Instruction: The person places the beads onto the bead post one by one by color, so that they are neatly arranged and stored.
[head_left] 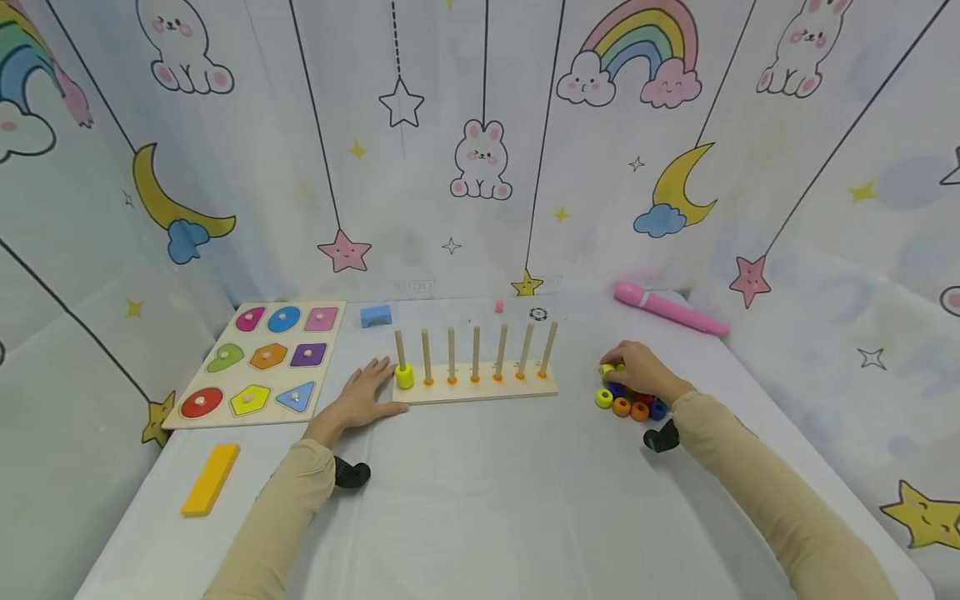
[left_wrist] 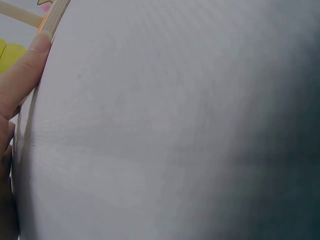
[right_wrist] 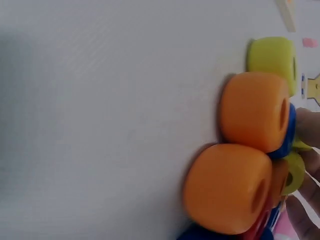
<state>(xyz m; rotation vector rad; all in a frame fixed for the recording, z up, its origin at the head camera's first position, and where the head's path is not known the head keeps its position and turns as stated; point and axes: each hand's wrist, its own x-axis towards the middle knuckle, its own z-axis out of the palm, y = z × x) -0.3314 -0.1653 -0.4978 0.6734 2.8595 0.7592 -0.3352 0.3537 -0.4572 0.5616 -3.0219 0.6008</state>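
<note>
A wooden board with a row of upright pegs [head_left: 475, 392] stands mid-table, and yellow beads [head_left: 404, 377] sit on its leftmost peg. My left hand [head_left: 363, 398] rests at the board's left end, fingers extended. Its thumb [left_wrist: 27, 70] touches the front edge in the left wrist view. On the right, my right hand [head_left: 639, 372] reaches over a cluster of beads and pinches a yellow bead [head_left: 606, 369]. Around it lie orange beads [head_left: 621, 407], another yellow bead [head_left: 603, 398], a blue bead [head_left: 657, 409] and red ones partly hidden by the hand.
A shape puzzle board [head_left: 258, 358] lies at the left, with a yellow bar [head_left: 211, 480] in front. Behind the pegs are a blue block [head_left: 376, 316] and a small pink piece [head_left: 499, 307]. A pink pen-shaped object [head_left: 670, 309] lies at the back right, near the curtain [head_left: 465, 225].
</note>
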